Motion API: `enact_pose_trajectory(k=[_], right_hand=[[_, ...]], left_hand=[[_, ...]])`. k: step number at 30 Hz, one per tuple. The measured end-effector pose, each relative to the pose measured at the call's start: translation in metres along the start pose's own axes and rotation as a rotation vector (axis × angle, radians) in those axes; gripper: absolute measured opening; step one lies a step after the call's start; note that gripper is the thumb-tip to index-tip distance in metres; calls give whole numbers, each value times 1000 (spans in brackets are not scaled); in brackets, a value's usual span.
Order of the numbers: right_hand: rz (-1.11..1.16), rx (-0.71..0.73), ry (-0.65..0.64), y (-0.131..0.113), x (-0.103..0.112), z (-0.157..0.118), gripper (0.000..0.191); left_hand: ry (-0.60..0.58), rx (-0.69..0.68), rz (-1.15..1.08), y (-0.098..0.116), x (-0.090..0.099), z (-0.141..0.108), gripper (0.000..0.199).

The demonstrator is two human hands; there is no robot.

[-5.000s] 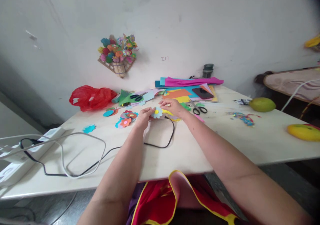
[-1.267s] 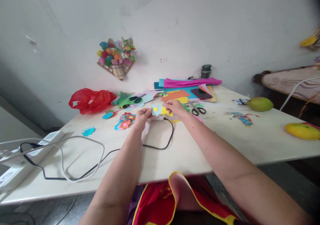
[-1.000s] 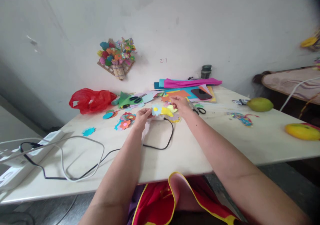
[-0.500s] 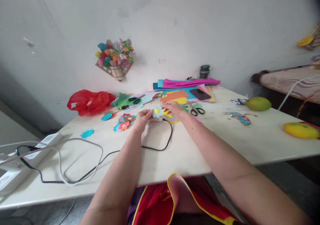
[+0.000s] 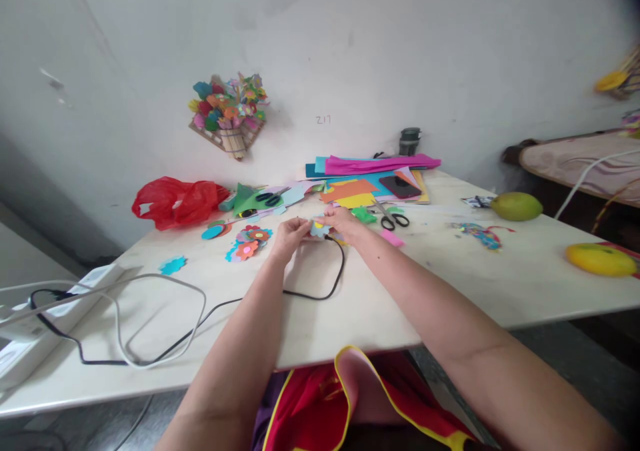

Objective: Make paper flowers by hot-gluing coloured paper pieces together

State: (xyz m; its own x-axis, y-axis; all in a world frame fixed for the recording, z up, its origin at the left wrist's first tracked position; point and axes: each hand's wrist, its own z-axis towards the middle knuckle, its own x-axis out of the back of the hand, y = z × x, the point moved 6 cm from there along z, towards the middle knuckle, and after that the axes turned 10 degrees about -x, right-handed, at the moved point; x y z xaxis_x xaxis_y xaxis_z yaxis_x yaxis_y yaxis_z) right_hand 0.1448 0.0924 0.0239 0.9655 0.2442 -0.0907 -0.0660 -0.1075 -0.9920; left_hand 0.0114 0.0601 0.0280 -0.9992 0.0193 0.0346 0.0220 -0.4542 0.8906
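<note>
Between my two hands is a light blue paper flower (image 5: 320, 228) with a yellow centre. My left hand (image 5: 291, 236) pinches its left side. On the flower's right edge, the fingers of my right hand (image 5: 343, 223) are closed too. Under the flower lies a white device, mostly hidden, with a black cable (image 5: 342, 264) plugged into it. Several finished paper flowers (image 5: 249, 243) are heaped left of my left hand. Beyond my right hand lie a green paper piece (image 5: 364, 215) and scissors (image 5: 393, 219) with black handles.
A power strip (image 5: 83, 301) with looping cables takes up the table's left side. Further back are a red plastic bag (image 5: 177, 201), coloured sheets (image 5: 357, 191), a phone (image 5: 400, 186) and a second pair of scissors (image 5: 271, 197). Mangoes (image 5: 516, 206) lie at the right.
My right hand has moved left and down, from open fingers near the flower to a grip on its right edge. The flower now sits slightly lower and more tilted.
</note>
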Motion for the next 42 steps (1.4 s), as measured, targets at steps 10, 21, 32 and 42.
enact_pose_trajectory(k=[10, 21, 32, 42], right_hand=[[14, -79, 2, 4, 3, 1, 36], [14, -12, -69, -8, 6, -6, 28], [-62, 76, 27, -6, 4, -2, 31], [-11, 43, -76, -8, 2, -8, 33]], left_hand=[[-19, -16, 65, 0, 0, 0, 32], [40, 0, 24, 1, 4, 0, 33], [57, -15, 15, -1, 5, 2, 34], [92, -27, 25, 3, 7, 1, 35]])
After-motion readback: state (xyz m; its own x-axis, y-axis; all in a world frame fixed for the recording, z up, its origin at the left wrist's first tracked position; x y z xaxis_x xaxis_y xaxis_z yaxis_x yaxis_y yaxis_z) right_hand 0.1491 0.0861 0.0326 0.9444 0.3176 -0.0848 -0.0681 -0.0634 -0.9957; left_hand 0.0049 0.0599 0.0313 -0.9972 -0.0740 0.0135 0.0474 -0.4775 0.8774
